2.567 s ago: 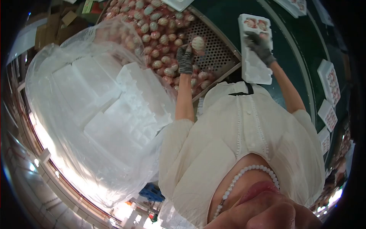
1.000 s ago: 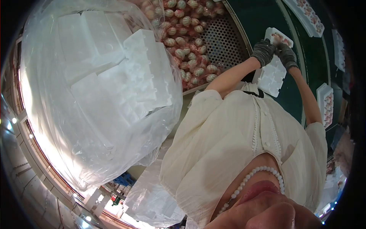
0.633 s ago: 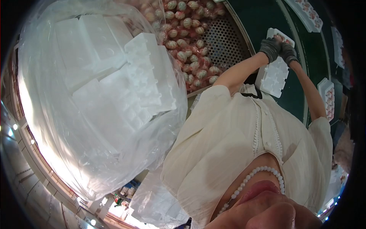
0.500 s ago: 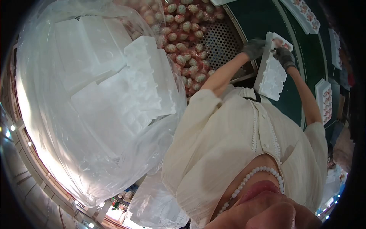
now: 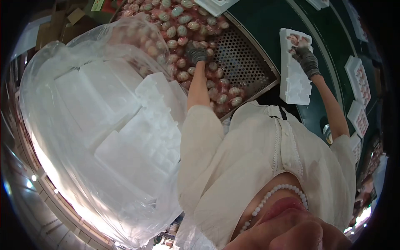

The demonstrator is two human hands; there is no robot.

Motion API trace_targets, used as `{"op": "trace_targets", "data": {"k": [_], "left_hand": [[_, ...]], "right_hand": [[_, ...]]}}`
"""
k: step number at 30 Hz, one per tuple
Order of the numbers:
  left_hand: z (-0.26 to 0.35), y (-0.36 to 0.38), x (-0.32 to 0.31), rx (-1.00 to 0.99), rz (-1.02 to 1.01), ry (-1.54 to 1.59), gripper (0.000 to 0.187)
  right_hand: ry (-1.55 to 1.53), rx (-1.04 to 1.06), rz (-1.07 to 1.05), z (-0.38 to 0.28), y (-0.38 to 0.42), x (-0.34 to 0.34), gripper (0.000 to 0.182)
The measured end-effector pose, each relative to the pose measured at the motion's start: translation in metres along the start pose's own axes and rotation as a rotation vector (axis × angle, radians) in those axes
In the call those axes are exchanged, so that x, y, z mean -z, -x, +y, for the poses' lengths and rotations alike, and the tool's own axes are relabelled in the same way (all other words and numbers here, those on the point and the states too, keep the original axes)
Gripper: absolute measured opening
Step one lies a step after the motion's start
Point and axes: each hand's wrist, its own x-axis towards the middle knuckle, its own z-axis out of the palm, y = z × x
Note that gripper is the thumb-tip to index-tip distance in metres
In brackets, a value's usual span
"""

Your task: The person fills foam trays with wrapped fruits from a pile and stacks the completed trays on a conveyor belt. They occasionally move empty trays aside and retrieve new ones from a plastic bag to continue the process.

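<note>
My left hand (image 5: 196,53), in a grey glove, is down among a heap of pale striped balls (image 5: 182,31) in clear and reddish wrapping. Its fingers are curled, but what they hold is hidden among the balls. Over the upper end of a white foam tray (image 5: 295,85) is my right hand (image 5: 306,60), also gloved, with fingers closed at a wrapped ball (image 5: 294,39). A few pinkish wrapped balls sit in that end of the tray, partly covered by the hand. The lower part of the tray shows bare moulded hollows.
A perforated metal plate (image 5: 239,52) lies beside the heap. On my left a big clear plastic bag (image 5: 50,137) holds stacked white foam trays (image 5: 104,83). Filled trays (image 5: 358,79) stand along the green surface (image 5: 323,93) at right. Cardboard boxes (image 5: 62,25) are at upper left.
My left hand has moved left from the tray to the heap of balls. My right hand remains at the tray's upper end. The whole view has shifted, showing more filled trays at right.
</note>
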Motion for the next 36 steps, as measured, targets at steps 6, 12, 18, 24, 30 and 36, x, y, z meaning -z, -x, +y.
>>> {"op": "trace_targets", "data": {"k": [6,12,18,24,30,36], "left_hand": [[0.047,0.05,0.019,0.675,-0.595,1.818,0.031],[0.16,0.123,0.042,0.487,-0.898,1.873,0.032],[0.23,0.165,0.009,0.592,-1.143,1.638,0.029],[0.276,0.188,-0.028,0.611,-0.995,1.544,0.009],[0.306,0.208,-0.039,-0.493,-0.502,0.515,0.025],[0.321,0.221,-0.071,-0.583,-0.451,0.257,0.027]], "right_hand": [[-0.005,0.153,0.09,0.02,-0.008,-0.01,0.02],[0.028,0.3,0.133,0.016,0.002,0.02,0.025],[-0.176,0.534,0.225,-0.06,0.074,0.055,0.04],[-0.18,0.292,0.345,-0.021,0.09,0.027,0.045],[-0.222,0.145,0.446,0.01,0.109,0.033,0.047],[-0.367,-0.2,0.103,0.05,0.095,0.049,0.04]]}}
